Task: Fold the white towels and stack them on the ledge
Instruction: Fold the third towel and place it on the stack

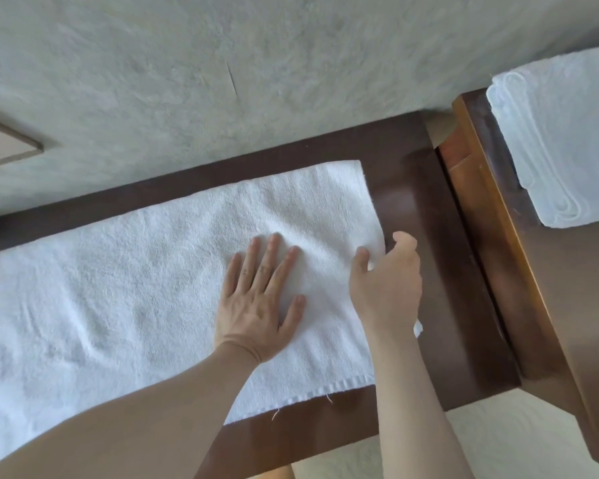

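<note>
One long white terry towel (135,288) lies flat: soft, limp, light. Left hand (260,305) presses it open-palmed; right hand (388,288) pinches its right edge, the sensible hold.

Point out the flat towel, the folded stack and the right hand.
flat towel (125,292), head view, bare middle.
folded stack (567,140), head view, top face.
right hand (386,288), head view, back of the hand.
</note>
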### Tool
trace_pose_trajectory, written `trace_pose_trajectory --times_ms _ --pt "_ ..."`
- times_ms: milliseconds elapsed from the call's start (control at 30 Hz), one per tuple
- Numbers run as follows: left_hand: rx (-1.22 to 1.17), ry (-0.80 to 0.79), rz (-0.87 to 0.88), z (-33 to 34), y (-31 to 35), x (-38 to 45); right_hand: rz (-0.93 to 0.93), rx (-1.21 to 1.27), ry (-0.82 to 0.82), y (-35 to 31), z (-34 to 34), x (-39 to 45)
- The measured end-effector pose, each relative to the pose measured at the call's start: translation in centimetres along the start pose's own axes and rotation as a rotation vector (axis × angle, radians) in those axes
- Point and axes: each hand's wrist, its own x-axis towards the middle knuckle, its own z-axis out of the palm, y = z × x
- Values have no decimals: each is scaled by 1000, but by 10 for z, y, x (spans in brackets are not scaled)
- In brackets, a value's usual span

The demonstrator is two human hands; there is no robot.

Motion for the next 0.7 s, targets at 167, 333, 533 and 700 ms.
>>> trace_pose_trajectory --times_ms 167,333,533,700 --pt "12 -1 0 2 -2 0 47 -89 -69 11 -23 -9" --pt "7 5 -3 1 -1 1 -35 -136 -52 13 -19 -40" --pt "-2 26 -1 3 -2 0 42 -217 -197 22 -13 -57" --pt "7 32 -8 4 -2 1 62 -71 -464 37 -33 -50"
